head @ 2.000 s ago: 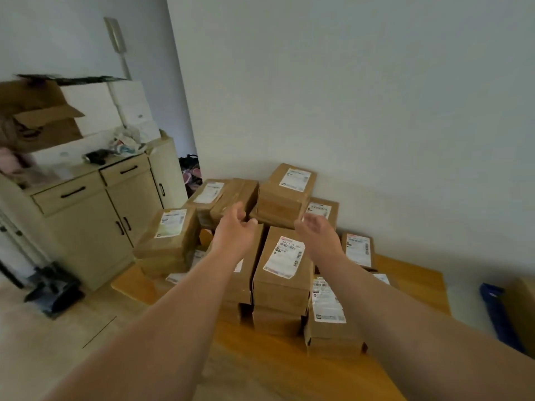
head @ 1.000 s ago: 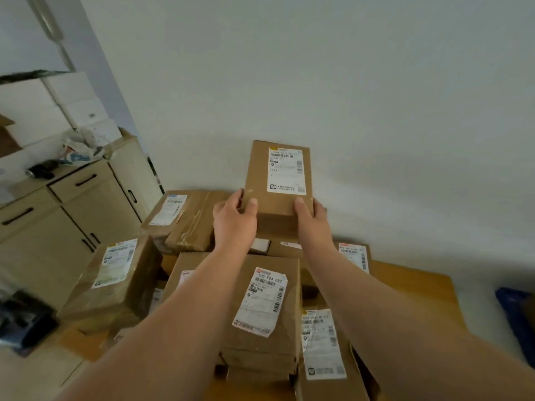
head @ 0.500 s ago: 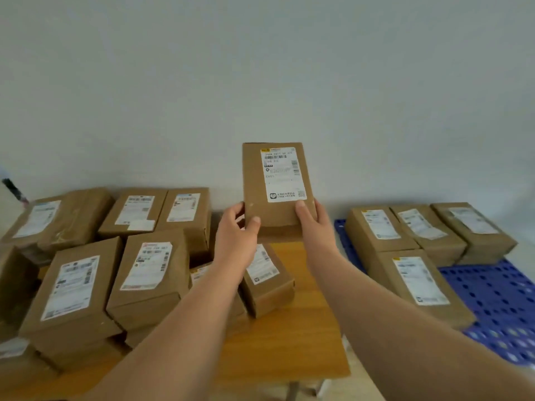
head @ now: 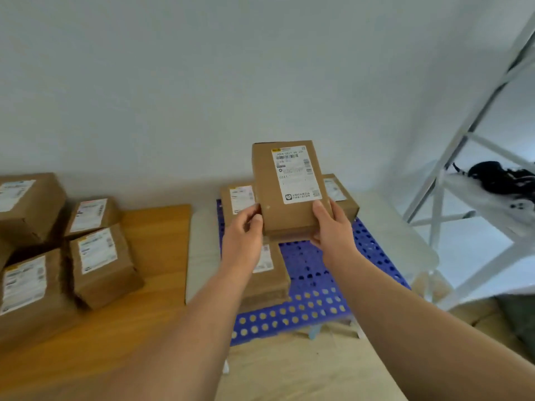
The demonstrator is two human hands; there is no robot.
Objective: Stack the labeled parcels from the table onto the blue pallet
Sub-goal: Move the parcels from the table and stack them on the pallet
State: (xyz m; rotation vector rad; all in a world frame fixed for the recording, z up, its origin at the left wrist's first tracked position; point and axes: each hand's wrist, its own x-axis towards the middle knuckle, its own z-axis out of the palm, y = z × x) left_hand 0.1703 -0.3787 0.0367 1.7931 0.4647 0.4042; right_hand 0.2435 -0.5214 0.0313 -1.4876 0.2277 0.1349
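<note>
I hold a brown labeled parcel (head: pixel 285 183) in the air above the blue pallet (head: pixel 315 273). My left hand (head: pixel 244 231) grips its lower left edge and my right hand (head: pixel 330 227) grips its lower right corner. Its white label faces me. On the pallet lie other parcels: one at the back left (head: pixel 236 202), one at the back right (head: pixel 340 195) and one nearer me (head: pixel 270 273), partly hidden by my left arm. Several more labeled parcels (head: pixel 98 261) sit on the wooden table (head: pixel 150 256) to the left.
A white metal rack (head: pixel 451 180) stands at the right with a black object (head: pixel 498 176) on its shelf. A white wall runs behind the table and the pallet. A pale strip of floor separates table and pallet.
I took the top parcel off the table's pile with both hands, lifted it and carried it to the right. It now hangs over the blue pallet, and the table has slid to the left of view.
</note>
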